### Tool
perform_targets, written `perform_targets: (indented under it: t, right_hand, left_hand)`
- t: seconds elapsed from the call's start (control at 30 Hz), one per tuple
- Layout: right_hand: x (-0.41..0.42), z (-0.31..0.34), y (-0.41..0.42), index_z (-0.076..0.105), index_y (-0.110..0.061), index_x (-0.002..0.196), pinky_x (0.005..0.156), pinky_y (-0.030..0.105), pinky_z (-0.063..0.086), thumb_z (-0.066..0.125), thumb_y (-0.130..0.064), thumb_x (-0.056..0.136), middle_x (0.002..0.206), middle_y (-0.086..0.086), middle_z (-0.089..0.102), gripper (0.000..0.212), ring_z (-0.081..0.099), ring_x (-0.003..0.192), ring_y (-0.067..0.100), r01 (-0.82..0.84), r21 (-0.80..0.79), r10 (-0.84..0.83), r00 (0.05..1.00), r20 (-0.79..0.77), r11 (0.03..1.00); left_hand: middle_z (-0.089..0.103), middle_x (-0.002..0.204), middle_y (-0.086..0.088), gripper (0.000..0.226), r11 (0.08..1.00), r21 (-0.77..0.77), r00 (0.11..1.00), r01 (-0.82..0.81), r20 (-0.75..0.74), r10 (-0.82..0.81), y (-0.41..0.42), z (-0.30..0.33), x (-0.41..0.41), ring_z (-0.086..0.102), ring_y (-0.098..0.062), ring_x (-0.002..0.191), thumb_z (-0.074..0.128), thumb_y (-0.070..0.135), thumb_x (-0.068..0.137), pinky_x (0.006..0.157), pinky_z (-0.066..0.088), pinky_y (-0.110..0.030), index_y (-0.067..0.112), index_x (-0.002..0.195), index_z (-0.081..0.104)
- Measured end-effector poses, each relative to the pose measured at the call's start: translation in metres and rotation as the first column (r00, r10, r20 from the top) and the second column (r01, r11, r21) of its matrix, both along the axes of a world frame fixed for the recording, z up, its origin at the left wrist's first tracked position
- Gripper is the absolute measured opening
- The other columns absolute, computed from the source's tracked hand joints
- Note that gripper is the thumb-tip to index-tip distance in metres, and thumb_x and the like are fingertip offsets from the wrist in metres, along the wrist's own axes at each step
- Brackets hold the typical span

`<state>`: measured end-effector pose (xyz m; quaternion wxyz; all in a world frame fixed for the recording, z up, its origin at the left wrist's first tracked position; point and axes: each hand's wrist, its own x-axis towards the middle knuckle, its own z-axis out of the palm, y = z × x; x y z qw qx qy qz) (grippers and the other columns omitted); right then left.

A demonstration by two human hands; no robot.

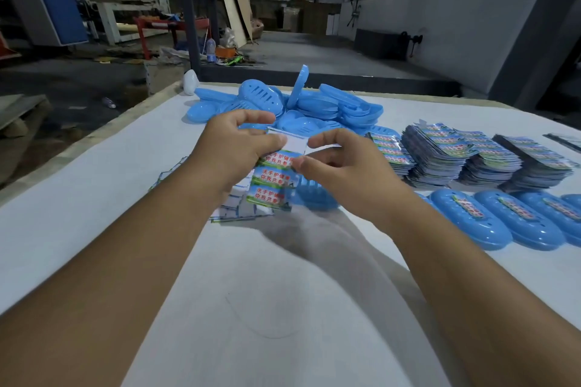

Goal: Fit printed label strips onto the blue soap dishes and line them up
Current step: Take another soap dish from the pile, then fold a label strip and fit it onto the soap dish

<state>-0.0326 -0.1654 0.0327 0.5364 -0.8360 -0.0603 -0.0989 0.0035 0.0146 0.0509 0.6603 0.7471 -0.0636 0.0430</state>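
My left hand (240, 144) and my right hand (339, 163) both pinch one printed label strip (273, 181) above the table, near its upper end. The strip hangs down and shows three green-and-blue panels with red writing. Directly below my right hand lies a single blue soap dish (314, 198), partly hidden by the hand. A small loose pile of label strips (242, 207) lies under the hanging strip. At the right edge stands a row of labelled soap dishes (490, 220).
A heap of unlabelled blue soap dishes (301, 104) fills the back of the white table (94, 198). Several tall stacks of label strips (471, 157) stand at the right, behind the labelled row. A white object (190, 82) sits at the table's far left corner.
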Motion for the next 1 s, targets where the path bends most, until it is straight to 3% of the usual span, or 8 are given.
perform_targets:
  t: [0.07, 0.17, 0.27, 0.37, 0.57, 0.77, 0.87, 1.0]
  right_hand:
    - [0.001, 0.000, 0.002, 0.058, -0.022, 0.101, 0.064, 0.026, 0.058, 0.082, -0.025, 0.085, 0.079, -0.004, 0.078, 0.029, 0.075, 0.074, 0.011, -0.024, 0.117, 0.029, 0.999, -0.046, 0.993]
    - [0.004, 0.001, 0.000, 0.055, -0.020, 0.096, 0.054, 0.018, 0.051, 0.079, -0.017, 0.087, 0.076, 0.000, 0.077, 0.026, 0.072, 0.064, 0.006, 0.040, 0.148, -0.037, 0.999, -0.024, 0.988]
    - [0.006, -0.001, -0.005, 0.051, -0.020, 0.091, 0.058, 0.021, 0.051, 0.076, -0.015, 0.090, 0.079, 0.006, 0.077, 0.026, 0.071, 0.066, 0.008, 0.093, 0.119, -0.094, 0.996, 0.000, 0.989]
    - [0.007, -0.002, -0.007, 0.048, -0.021, 0.089, 0.053, 0.016, 0.046, 0.076, -0.016, 0.091, 0.079, 0.006, 0.077, 0.028, 0.069, 0.061, 0.004, 0.104, 0.093, -0.105, 0.994, 0.007, 0.990]
    - [0.007, -0.001, -0.010, 0.049, -0.022, 0.089, 0.043, 0.012, 0.039, 0.076, -0.021, 0.090, 0.069, -0.001, 0.076, 0.028, 0.068, 0.058, 0.002, 0.121, 0.062, -0.121, 0.993, -0.015, 0.991]
    - [0.008, -0.001, -0.010, 0.050, -0.022, 0.089, 0.042, 0.014, 0.041, 0.077, -0.021, 0.090, 0.066, -0.004, 0.074, 0.027, 0.068, 0.057, 0.002, 0.118, 0.069, -0.115, 0.992, -0.042, 0.991]
    - [0.009, -0.002, -0.010, 0.055, -0.022, 0.085, 0.051, 0.021, 0.047, 0.080, -0.023, 0.087, 0.070, 0.000, 0.073, 0.025, 0.065, 0.060, 0.004, 0.166, 0.014, -0.166, 0.986, 0.001, 0.986]
    - [0.009, -0.004, -0.008, 0.066, -0.021, 0.078, 0.058, 0.021, 0.046, 0.083, -0.028, 0.082, 0.078, -0.005, 0.070, 0.019, 0.057, 0.060, 0.002, 0.180, -0.055, -0.176, 0.981, 0.076, 0.982]
  left_hand:
    - [0.078, 0.084, -0.004, 0.030, 0.997, -0.079, 0.999, 0.025, -0.035, -0.028, -0.002, -0.001, 0.001, 0.077, -0.020, 0.075, 0.084, 0.013, 0.078, 0.063, 0.062, -0.032, 0.026, 0.102, 0.071]
    - [0.078, 0.090, -0.007, 0.023, 0.999, -0.046, 0.999, 0.000, -0.039, -0.002, -0.002, -0.005, 0.005, 0.075, -0.015, 0.078, 0.081, 0.016, 0.083, 0.069, 0.061, -0.031, 0.025, 0.101, 0.071]
    - [0.078, 0.081, -0.001, 0.022, 1.000, 0.027, 1.000, -0.013, -0.023, 0.014, -0.001, -0.006, 0.006, 0.074, -0.008, 0.070, 0.075, 0.013, 0.085, 0.059, 0.054, -0.021, 0.026, 0.101, 0.069]
    - [0.077, 0.081, -0.002, 0.025, 0.992, 0.121, 1.000, -0.018, 0.013, 0.017, -0.001, -0.007, 0.004, 0.074, -0.005, 0.068, 0.074, 0.012, 0.083, 0.050, 0.052, -0.015, 0.029, 0.099, 0.067]
    - [0.075, 0.077, 0.003, 0.025, 0.981, 0.195, 0.998, -0.002, 0.066, -0.011, -0.002, -0.003, 0.001, 0.070, 0.001, 0.064, 0.075, 0.015, 0.083, 0.049, 0.050, -0.014, 0.031, 0.100, 0.066]
    - [0.074, 0.069, 0.014, 0.027, 0.968, 0.249, 0.996, 0.013, 0.086, -0.036, -0.002, -0.003, -0.002, 0.068, 0.006, 0.064, 0.077, 0.020, 0.084, 0.055, 0.047, -0.020, 0.033, 0.102, 0.063]
    - [0.076, 0.072, 0.011, 0.028, 0.972, 0.234, 0.995, 0.038, 0.079, -0.057, -0.001, -0.004, -0.002, 0.067, 0.005, 0.065, 0.078, 0.021, 0.084, 0.062, 0.049, -0.026, 0.033, 0.103, 0.063]
    - [0.076, 0.075, 0.009, 0.030, 0.977, 0.194, 0.991, 0.093, 0.073, -0.109, -0.001, -0.004, -0.002, 0.068, 0.002, 0.066, 0.079, 0.019, 0.084, 0.060, 0.048, -0.020, 0.031, 0.106, 0.063]
